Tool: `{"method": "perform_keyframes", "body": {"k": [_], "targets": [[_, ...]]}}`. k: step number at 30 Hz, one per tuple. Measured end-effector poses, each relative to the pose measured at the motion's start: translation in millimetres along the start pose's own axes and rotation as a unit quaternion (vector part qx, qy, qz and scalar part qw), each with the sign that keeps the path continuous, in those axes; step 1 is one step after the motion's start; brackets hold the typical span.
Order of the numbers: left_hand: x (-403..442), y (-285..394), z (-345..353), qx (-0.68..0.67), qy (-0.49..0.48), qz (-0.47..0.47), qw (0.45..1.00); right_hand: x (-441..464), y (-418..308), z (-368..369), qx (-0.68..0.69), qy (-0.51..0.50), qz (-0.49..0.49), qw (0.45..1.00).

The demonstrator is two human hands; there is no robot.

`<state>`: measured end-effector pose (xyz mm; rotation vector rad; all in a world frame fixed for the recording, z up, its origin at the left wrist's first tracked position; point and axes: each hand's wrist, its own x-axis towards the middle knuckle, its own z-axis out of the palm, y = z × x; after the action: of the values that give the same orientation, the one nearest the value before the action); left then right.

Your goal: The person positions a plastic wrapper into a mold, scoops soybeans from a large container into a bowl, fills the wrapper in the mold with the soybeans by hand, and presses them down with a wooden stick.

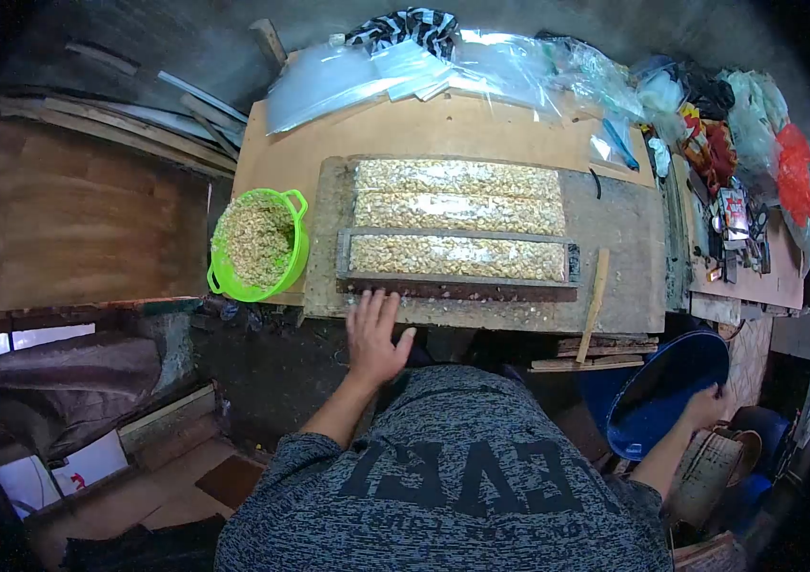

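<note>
Nearest the camera is the person's grey shirt (481,477), its lettering reading upside down or partly folded. The right hand (705,408) is off to the side, by the rim of a blue tub (667,386); its fingers are too small and dim to tell whether they grip anything. The left hand (374,338) is empty, palm down, fingers slightly parted and thumb held out, its fingertips at the front edge of a worn board (615,219). Just beyond those fingertips lies a long rectangular frame (457,289); whether they touch its front wall cannot be told. Inside the frame sits a pale, grainy slab (457,257), extending mostly to the right of the left hand. A thin wooden stick (596,300) lies right of the frame, overhanging the board's edge. To the left, a green basket (298,253) holds loose pale pieces (253,238). Behind the frame, two similar slabs (457,195) lie side by side. At the table's far edge are clear plastic sheets (329,86) and a striped bag (415,30). Nothing stands between the left hand and the frame.
</note>
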<state>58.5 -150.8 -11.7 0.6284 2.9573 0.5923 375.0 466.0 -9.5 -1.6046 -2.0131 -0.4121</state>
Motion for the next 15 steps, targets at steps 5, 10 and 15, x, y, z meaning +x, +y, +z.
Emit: {"method": "perform_keyframes", "body": {"k": [5,10,15], "targets": [[13.5,30.0,11.2,-0.038,-0.002,0.114,0.993,-72.6,-142.8,-42.4,0.234,-0.115,-0.116,0.958],[25.0,37.2,14.9,-0.012,0.005,0.173,0.985,-106.0,-209.6,-61.6,0.346,-0.149,-0.185,0.908],[22.4,27.9,19.1,-0.029,0.042,0.241,0.969,-114.4,-242.3,-79.2,0.398,-0.217,-0.195,0.870]]}}
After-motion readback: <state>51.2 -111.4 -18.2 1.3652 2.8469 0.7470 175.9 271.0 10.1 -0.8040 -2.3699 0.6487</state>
